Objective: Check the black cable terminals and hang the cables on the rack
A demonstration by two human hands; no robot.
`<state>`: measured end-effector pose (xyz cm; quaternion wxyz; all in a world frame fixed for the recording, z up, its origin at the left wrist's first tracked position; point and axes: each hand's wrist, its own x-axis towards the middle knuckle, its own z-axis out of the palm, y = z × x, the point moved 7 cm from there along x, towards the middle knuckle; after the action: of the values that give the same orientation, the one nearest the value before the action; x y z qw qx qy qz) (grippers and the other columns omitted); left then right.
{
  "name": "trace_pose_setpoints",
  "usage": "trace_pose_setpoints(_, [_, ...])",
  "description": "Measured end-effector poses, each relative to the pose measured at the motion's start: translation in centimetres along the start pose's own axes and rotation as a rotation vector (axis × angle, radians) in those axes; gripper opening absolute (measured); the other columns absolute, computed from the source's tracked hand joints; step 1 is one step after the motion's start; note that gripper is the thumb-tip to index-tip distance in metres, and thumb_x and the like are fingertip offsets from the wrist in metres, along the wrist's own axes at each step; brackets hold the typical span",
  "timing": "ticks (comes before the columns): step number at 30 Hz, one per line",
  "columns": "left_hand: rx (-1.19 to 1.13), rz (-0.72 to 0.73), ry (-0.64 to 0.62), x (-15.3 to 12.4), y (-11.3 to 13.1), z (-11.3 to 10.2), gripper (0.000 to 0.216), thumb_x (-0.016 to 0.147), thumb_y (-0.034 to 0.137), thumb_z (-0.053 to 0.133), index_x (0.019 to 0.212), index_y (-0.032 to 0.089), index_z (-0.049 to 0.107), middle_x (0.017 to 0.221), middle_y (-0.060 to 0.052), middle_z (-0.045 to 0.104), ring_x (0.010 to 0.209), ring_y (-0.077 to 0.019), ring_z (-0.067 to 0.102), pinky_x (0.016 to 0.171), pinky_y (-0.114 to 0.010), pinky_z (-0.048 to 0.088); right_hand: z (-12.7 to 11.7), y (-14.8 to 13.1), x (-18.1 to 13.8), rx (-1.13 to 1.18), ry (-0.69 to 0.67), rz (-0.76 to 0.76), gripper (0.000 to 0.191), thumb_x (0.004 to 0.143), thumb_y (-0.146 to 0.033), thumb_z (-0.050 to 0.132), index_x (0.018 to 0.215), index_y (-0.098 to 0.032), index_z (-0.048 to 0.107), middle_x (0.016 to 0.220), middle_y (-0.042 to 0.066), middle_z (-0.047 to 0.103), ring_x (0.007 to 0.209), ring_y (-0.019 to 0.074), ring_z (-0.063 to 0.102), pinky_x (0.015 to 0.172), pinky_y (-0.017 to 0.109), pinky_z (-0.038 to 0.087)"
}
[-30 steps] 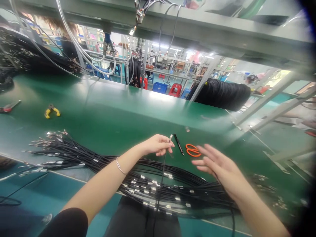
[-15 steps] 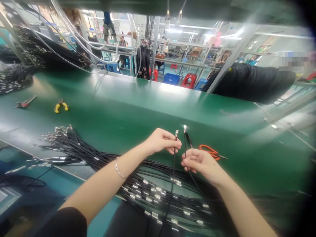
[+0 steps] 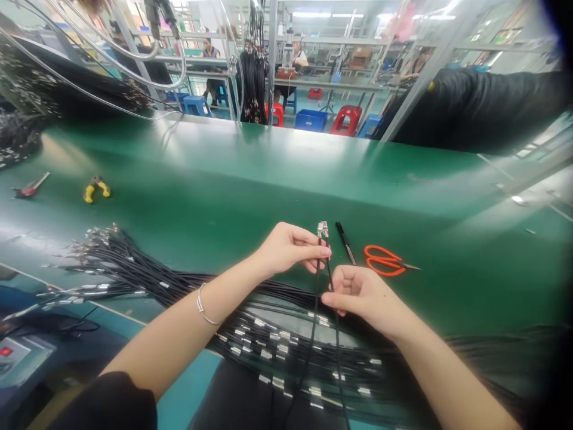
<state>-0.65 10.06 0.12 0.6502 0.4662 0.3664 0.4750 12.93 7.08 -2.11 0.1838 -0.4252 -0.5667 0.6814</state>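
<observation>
Two thin black cables hang side by side, one on the left (image 3: 314, 322) and one on the right (image 3: 338, 349). Their small metal connectors (image 3: 322, 228) point up, close together. My left hand (image 3: 290, 248) pinches both cables between thumb and fingers just below the connectors. Lower down, my right hand (image 3: 364, 298) has its fingers curled and its thumb against the right cable. Under my forearms lies a thick bundle of black cables (image 3: 156, 278) with silvery pieces along it; my arms hide part of it.
Orange-handled scissors (image 3: 385, 260) and a black pen (image 3: 346, 243) lie beyond my right hand on the green table (image 3: 233, 197). Yellow-handled pliers (image 3: 96, 189) and a red-handled tool (image 3: 31, 188) sit at the left. Large black cable bundles (image 3: 478, 110) hang at the back.
The two connectors, apart before, have come together. My left hand now grips the right cable as well as the left one. The view has tilted down slightly.
</observation>
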Motion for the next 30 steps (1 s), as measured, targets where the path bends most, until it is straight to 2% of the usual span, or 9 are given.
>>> trace_pose_setpoints(9, [0.010,0.020,-0.043,-0.5,0.2,0.6,0.027,0.063,0.026,0.086,0.078,0.008,0.073,0.064,-0.006,0.070,0.058,-0.0139,0.067,0.055,-0.021,0.058,0.4,0.5,0.1,0.035,-0.066,0.010,0.043,0.057,-0.032,0.089,0.067,-0.016,0.050,0.057,-0.003,0.059,0.051,0.0082,0.053,0.052,0.021,0.041])
trace_pose_setpoints(18, [0.029,0.017,-0.046,-0.4,0.0,0.5,0.026,0.066,0.028,0.085,0.078,0.008,0.074,0.066,-0.006,0.070,0.056,-0.0125,0.066,0.053,-0.020,0.057,0.9,-0.1,-0.3,-0.011,-0.125,-0.013,0.033,0.061,-0.032,0.087,0.066,-0.013,0.060,0.055,-0.002,0.059,0.048,0.0065,0.049,0.050,0.019,0.039])
trace_pose_setpoints(22, [0.032,0.023,-0.045,-0.4,0.0,0.6,0.024,0.066,0.027,0.084,0.079,0.009,0.074,0.066,-0.006,0.070,0.057,-0.0125,0.066,0.054,-0.020,0.057,1.0,-0.1,-0.4,-0.067,-0.147,-0.045,0.033,0.069,-0.039,0.082,0.077,-0.011,0.067,0.060,0.000,0.061,0.049,0.0059,0.050,0.049,0.018,0.040])
trace_pose_setpoints(25, [0.081,0.042,-0.004,-0.3,0.5,0.4,0.025,0.067,0.030,0.084,0.076,0.008,0.074,0.067,-0.007,0.070,0.058,-0.0138,0.066,0.052,-0.021,0.055,1.8,-0.2,-0.4,-0.132,-0.236,-0.032,0.038,0.081,-0.047,0.070,0.086,-0.009,0.067,0.061,0.001,0.063,0.045,0.0039,0.048,0.043,0.015,0.038])
trace_pose_setpoints(27, [0.138,0.076,0.052,-0.3,1.2,-0.1,0.027,0.068,0.033,0.082,0.074,0.008,0.073,0.069,-0.008,0.070,0.058,-0.0134,0.065,0.051,-0.021,0.054,2.7,0.1,-1.2,-0.137,-0.354,0.039,0.040,0.083,-0.048,0.067,0.089,-0.009,0.065,0.066,0.004,0.067,0.042,0.0039,0.049,0.039,0.013,0.037])
trace_pose_setpoints(30, [0.191,0.142,0.228,-0.4,2.4,-2.3,0.029,0.067,0.035,0.083,0.076,0.009,0.074,0.071,-0.008,0.070,0.059,-0.0122,0.063,0.052,-0.019,0.051,3.4,0.6,-4.1,-0.012,-0.503,0.130,0.045,0.083,-0.049,0.068,0.106,-0.010,0.063,0.073,0.004,0.069,0.043,0.0065,0.056,0.038,0.014,0.043])
